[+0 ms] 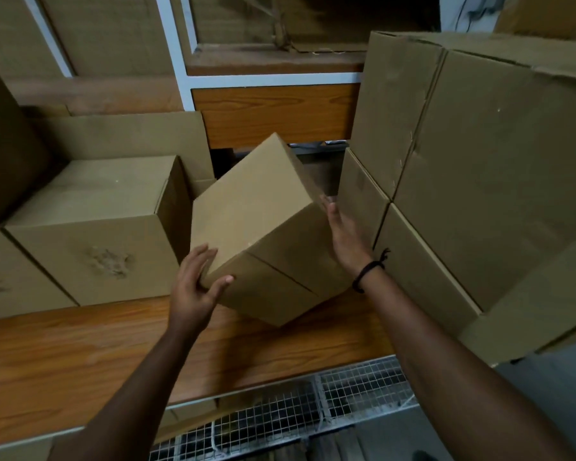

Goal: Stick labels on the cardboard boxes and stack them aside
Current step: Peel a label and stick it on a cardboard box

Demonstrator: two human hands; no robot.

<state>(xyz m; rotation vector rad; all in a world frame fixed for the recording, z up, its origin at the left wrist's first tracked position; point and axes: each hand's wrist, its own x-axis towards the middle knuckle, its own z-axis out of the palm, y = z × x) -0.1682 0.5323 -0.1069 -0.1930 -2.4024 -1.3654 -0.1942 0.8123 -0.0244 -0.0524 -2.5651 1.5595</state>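
A box (256, 207) is held tilted, one corner pointing down, above the middle of a wooden table (80, 361). Whether that corner touches the table cannot be told. The near left corner of the box is gripped by the left hand (193, 287), with the thumb laid on the near face and the fingers curled round the left face. The right hand (345, 237) is pressed flat against the right side of the box, its fingers straight. A dark band (368, 272) is worn on the right wrist.

The box is flanked by other cartons: low left boxes (90, 227) are set on the table just beside it, and a taller right stack (479, 178) is seen near the right hand. Wire mesh (346, 394) is seen below the table's near edge.
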